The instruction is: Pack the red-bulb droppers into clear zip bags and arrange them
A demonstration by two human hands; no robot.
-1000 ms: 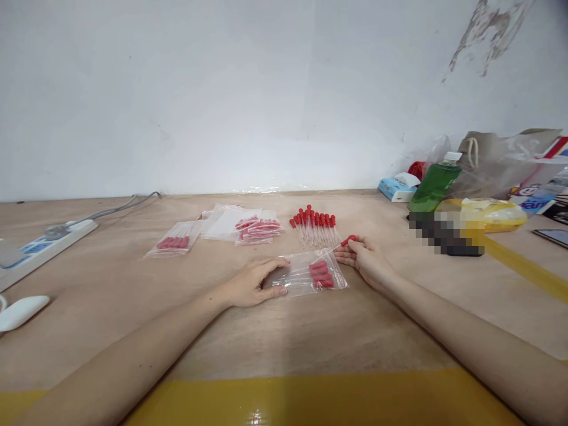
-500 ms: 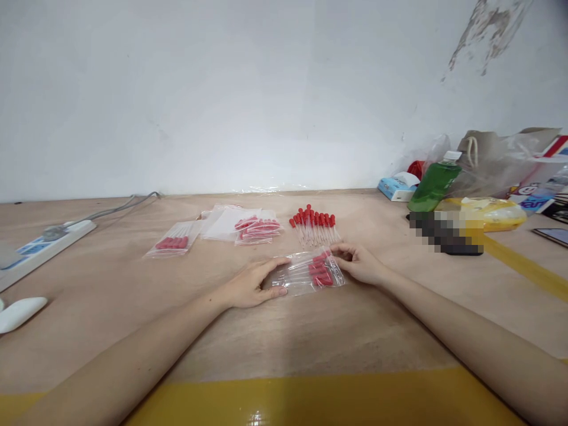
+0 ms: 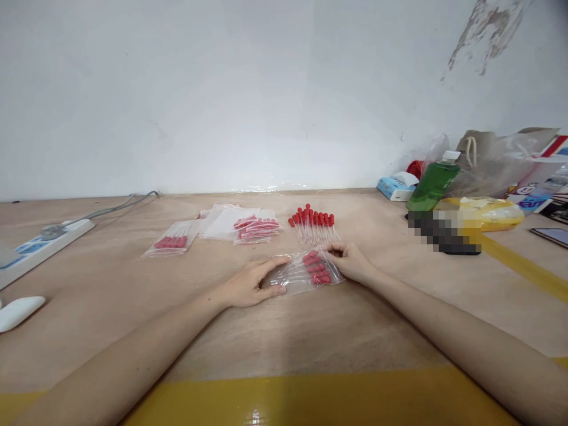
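A clear zip bag [image 3: 290, 285] lies flat on the table between my hands, holding several glass droppers [image 3: 316, 269] with red rubber bulbs toward the right. My left hand [image 3: 252, 283] rests at the bag's left end, thumb and fingers spread around its edge. At the upper right corner, my right hand [image 3: 351, 260] pinches the plastic, its fingers curled. Just behind is a loose pile of red-bulbed droppers [image 3: 313, 220]. Farther left sit a heap of zip bags [image 3: 226, 223] with red edges and one filled bag of droppers [image 3: 172, 239].
A power strip [image 3: 48, 248] with a grey cable and a white object [image 3: 20, 313] lie at the left. On the right stand a green bottle [image 3: 435, 183], a tissue pack [image 3: 394, 188], a yellow package [image 3: 497, 214] and plastic bags. Yellow tape [image 3: 266, 402] runs along the front.
The red bulbs inside the bag have shifted slightly left, away from the bag's right edge. My right hand has moved a little left along that edge; my left hand stays nearly still.
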